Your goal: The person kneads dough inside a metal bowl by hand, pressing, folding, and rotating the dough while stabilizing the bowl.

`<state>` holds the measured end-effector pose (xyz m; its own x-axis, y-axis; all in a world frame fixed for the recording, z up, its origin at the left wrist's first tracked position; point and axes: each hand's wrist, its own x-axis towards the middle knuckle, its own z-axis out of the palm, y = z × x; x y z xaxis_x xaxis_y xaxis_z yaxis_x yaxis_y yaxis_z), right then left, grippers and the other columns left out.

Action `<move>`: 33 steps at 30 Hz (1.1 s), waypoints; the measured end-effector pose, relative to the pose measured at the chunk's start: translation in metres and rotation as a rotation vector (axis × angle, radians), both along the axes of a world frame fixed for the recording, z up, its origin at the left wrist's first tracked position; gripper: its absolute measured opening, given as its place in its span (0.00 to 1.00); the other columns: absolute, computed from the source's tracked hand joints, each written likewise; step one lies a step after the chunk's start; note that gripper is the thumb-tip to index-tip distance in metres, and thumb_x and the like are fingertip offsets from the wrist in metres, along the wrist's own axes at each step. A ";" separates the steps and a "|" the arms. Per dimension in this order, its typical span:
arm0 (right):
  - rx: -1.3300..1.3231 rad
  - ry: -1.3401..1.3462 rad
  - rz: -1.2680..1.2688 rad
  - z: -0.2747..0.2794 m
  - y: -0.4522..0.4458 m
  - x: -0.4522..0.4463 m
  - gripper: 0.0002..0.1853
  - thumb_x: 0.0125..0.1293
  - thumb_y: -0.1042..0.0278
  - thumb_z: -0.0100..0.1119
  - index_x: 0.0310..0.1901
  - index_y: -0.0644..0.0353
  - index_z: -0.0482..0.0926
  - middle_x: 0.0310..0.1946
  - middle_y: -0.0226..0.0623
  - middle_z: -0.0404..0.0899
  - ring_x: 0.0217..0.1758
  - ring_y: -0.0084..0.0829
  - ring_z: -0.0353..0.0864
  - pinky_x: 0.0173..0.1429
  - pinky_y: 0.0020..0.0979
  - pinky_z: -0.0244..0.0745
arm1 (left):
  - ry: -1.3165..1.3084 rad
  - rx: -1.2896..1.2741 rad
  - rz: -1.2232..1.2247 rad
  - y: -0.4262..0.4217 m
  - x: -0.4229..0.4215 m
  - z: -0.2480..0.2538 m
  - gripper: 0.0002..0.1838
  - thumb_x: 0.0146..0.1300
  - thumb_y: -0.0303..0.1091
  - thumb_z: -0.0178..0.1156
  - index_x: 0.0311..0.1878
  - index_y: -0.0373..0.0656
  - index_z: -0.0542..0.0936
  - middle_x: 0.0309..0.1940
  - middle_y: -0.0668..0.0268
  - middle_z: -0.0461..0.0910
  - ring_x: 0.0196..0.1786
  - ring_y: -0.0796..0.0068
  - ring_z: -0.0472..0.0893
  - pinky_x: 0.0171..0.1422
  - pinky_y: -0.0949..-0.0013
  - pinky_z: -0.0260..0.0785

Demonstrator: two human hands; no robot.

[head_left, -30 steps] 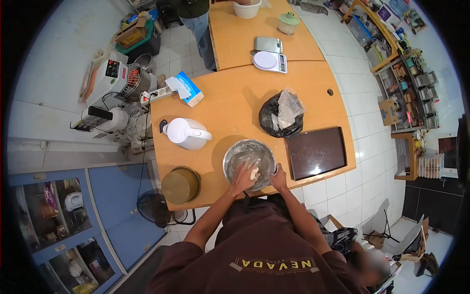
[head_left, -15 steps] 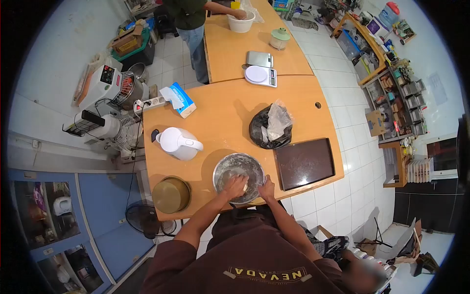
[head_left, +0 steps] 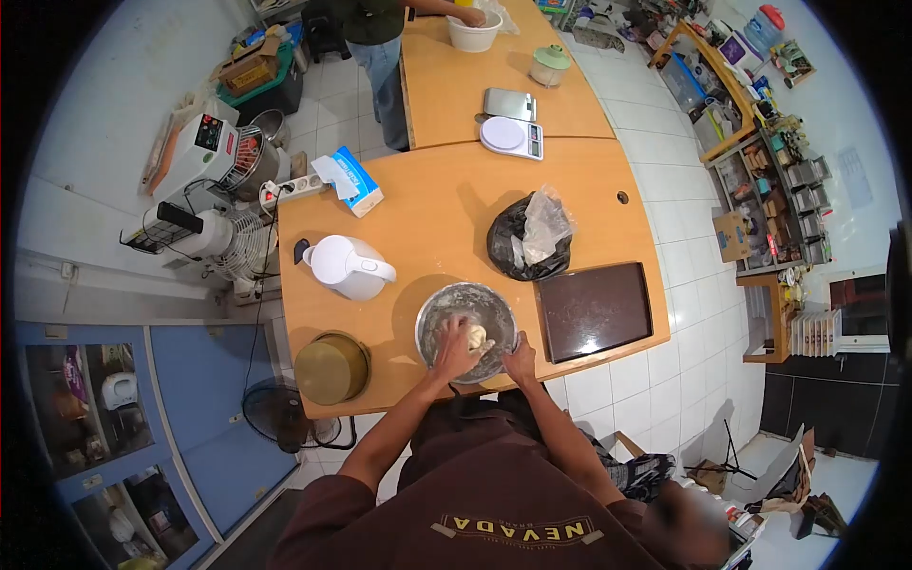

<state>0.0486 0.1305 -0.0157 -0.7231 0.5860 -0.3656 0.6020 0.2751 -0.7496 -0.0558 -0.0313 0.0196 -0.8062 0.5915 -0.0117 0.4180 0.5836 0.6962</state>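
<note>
A metal mixing bowl dusted with flour stands near the front edge of the table. Inside it lies a small pale lump of dough. My left hand reaches into the bowl with its fingers curled against the dough's left side, and the fingertips are partly hidden. At the bowl's right rim my right hand grips the edge, thumb up along the side.
Right of the bowl lies a dark baking tray, with a black plastic bag behind it. A white kettle and a brownish round container stand left. Farther back are kitchen scales and a person at a white tub.
My left hand has drawn to the left side of the dough, so more of the lump shows. My right hand stays on the rim. The view has shifted slightly.
</note>
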 end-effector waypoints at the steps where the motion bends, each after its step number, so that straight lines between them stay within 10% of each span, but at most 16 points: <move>1: 0.010 -0.018 0.002 0.000 -0.002 -0.001 0.21 0.55 0.72 0.65 0.51 0.65 0.72 0.37 0.63 0.84 0.47 0.62 0.85 0.49 0.51 0.81 | 0.027 -0.099 -0.089 -0.004 0.000 -0.007 0.39 0.53 0.48 0.75 0.67 0.43 0.74 0.56 0.53 0.70 0.61 0.45 0.69 0.66 0.40 0.60; 6: 0.077 -0.012 0.020 -0.006 0.000 -0.001 0.19 0.57 0.73 0.65 0.49 0.65 0.73 0.35 0.59 0.85 0.46 0.58 0.87 0.47 0.48 0.81 | 0.168 -0.214 -0.307 -0.007 0.003 -0.030 0.31 0.56 0.45 0.72 0.64 0.48 0.80 0.65 0.49 0.70 0.69 0.43 0.68 0.73 0.36 0.58; 22: 0.050 0.004 0.031 0.021 -0.005 -0.008 0.16 0.57 0.77 0.63 0.47 0.64 0.72 0.34 0.58 0.84 0.45 0.62 0.85 0.47 0.49 0.78 | -0.097 -0.331 0.056 0.047 -0.021 -0.080 0.28 0.62 0.56 0.62 0.58 0.46 0.86 0.64 0.57 0.80 0.73 0.54 0.70 0.79 0.45 0.52; 30: 0.060 -0.045 0.038 0.027 0.004 -0.018 0.15 0.58 0.77 0.63 0.46 0.64 0.73 0.33 0.59 0.84 0.43 0.59 0.87 0.46 0.49 0.79 | -0.187 0.231 0.784 0.039 -0.007 -0.067 0.20 0.61 0.39 0.68 0.57 0.49 0.83 0.51 0.52 0.79 0.58 0.51 0.75 0.62 0.49 0.66; 33: 0.048 -0.016 0.003 0.016 0.003 -0.019 0.13 0.59 0.77 0.63 0.45 0.65 0.73 0.30 0.58 0.83 0.40 0.59 0.87 0.43 0.48 0.79 | -0.129 -0.043 0.388 0.007 -0.014 -0.021 0.24 0.64 0.38 0.66 0.64 0.51 0.79 0.51 0.52 0.74 0.59 0.46 0.73 0.62 0.47 0.65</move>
